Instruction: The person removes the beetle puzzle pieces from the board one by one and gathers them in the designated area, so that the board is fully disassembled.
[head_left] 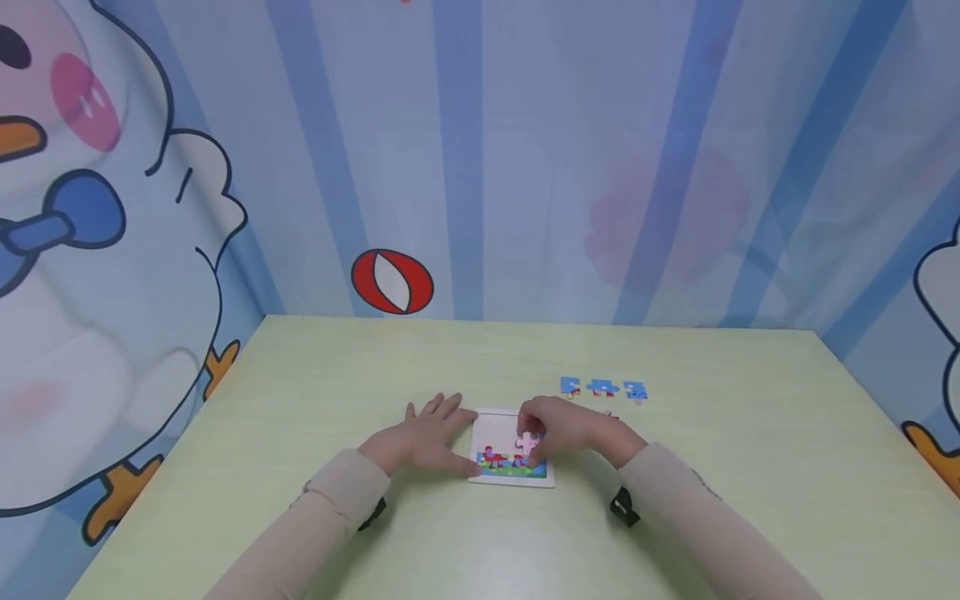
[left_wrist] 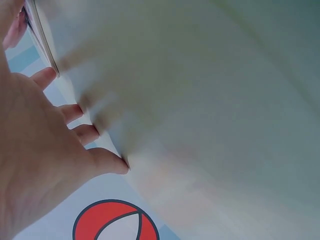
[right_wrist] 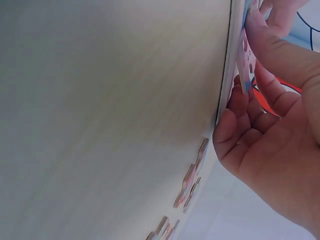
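A white-rimmed puzzle tray (head_left: pixel 491 481) lies on the table, its bottom row filled with a picture of grass, water and red figures; bare backing shows at its upper left. My left hand (head_left: pixel 427 437) is spread at the tray's left side, thumb at the lower corner and index finger at the upper one. Over the tray's right half, my right hand (head_left: pixel 562 425) pinches a pink puzzle piece (head_left: pixel 527 443) between thumb and fingers. The right wrist view shows that puzzle piece (right_wrist: pixel 245 62) tilted close over the tray (right_wrist: pixel 227 60), with my right hand (right_wrist: pixel 280 130) beside the rim.
Loose blue puzzle pieces (head_left: pixel 602 387) lie in a row behind and right of the tray. Another piece (head_left: pixel 611 414) peeks out behind my right hand. The pale table (head_left: pixel 337 358) ends at a striped cartoon backdrop (head_left: pixel 510 167).
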